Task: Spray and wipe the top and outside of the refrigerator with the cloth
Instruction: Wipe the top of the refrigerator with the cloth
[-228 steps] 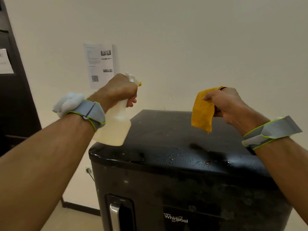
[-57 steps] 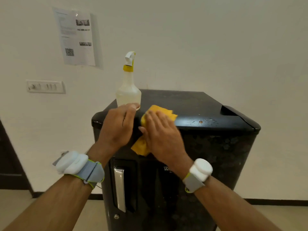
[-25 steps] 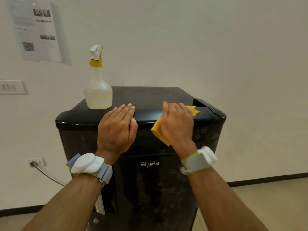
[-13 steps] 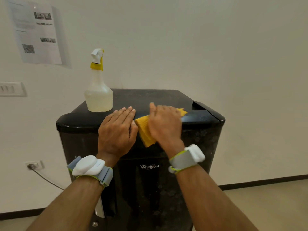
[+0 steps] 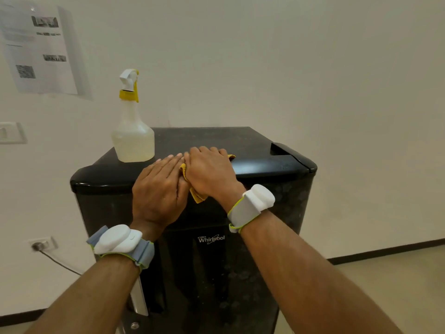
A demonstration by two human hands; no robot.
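A small black refrigerator stands in front of me, seen from above its front edge. My right hand lies flat on the yellow cloth, pressing it over the top's front edge; most of the cloth is hidden under the hand. My left hand rests flat on the same edge, fingers together, touching the right hand and holding nothing. A translucent spray bottle with a yellow collar and white trigger stands upright on the top's back left corner.
A pale wall is close behind the refrigerator, with a printed sheet and a switch plate at the left. A wall socket with a plugged cable sits low on the left. The door handle is at the front left.
My right hand has slid the cloth leftward along the front edge until it meets my left hand. The left hand and the bottle have stayed in place.
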